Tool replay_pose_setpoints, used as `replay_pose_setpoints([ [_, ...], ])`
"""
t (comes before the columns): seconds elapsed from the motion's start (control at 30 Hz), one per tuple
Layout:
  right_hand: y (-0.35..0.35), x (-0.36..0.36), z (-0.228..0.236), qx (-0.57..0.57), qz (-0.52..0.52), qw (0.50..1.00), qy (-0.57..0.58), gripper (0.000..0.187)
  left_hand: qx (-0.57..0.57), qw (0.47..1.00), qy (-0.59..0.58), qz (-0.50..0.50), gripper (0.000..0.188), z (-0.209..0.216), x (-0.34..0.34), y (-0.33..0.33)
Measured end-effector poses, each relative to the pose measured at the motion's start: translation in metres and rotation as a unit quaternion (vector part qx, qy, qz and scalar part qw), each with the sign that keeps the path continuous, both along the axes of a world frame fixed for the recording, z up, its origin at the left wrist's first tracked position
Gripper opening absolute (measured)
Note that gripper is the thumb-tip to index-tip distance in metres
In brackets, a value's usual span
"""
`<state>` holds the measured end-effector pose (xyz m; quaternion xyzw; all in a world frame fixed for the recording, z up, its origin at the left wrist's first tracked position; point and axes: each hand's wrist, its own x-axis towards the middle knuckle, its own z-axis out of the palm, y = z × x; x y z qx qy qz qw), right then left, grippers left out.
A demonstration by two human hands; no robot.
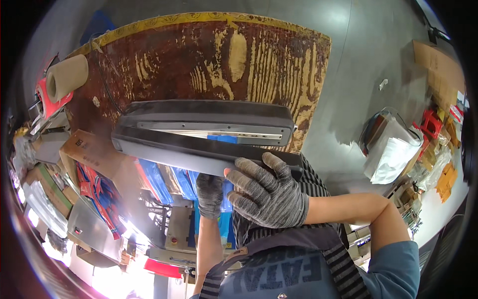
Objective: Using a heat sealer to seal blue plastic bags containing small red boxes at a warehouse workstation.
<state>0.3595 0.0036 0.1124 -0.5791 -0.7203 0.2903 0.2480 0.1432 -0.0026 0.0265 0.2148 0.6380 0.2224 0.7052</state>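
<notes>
A long dark grey housing (pixel 209 109) lies across the near part of the worn table. A pale strip (pixel 254 135) with screws runs along its inner side. In front of it, a long dark cover (pixel 184 147) sits at a slant, its right end nearer to me. My left hand (pixel 209 195), in a grey knit glove, is closed at the cover's near lower edge; its fingertips are partly hidden. My right hand (pixel 269 192), gloved alike with one fingertip bare, grips the cover's right part, thumb on top and fingers spread against the near side.
The table (pixel 279 60) has peeling brown paint and a yellow far edge. At its left stand a cardboard roll (pixel 67 77) and an open carton (pixel 89 149). Blue-wrapped pieces (pixel 157 179) lie below the cover. A bin with white bags (pixel 391 154) stands on the floor at right.
</notes>
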Motion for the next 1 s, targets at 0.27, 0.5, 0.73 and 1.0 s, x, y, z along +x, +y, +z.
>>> replay_pose_setpoints([
  [0.27, 0.0, 0.001, -0.003, -0.003, 0.009, 1.0, -0.003, 0.028, -0.012, 1.0, 0.014, 0.008, 0.027, -0.007, -0.005, -0.007],
  [0.5, -0.002, 0.007, -0.051, 0.071, 0.042, 0.995, -0.058, 0.03, 0.036, 0.989, 0.072, -0.12, 0.038, 0.022, 0.026, 0.029],
  [0.73, 0.0, 0.009, -0.053, 0.059, 0.046, 0.995, -0.072, 0.041, 0.25, 0.924, 0.262, -0.124, 0.034, -0.002, -0.003, 0.017],
  [1.0, 0.001, 0.004, -0.051, 0.094, 0.055, 0.99, -0.094, 0.044, 0.035, 0.64, 0.747, -0.178, 0.076, -0.052, -0.139, 0.058],
])
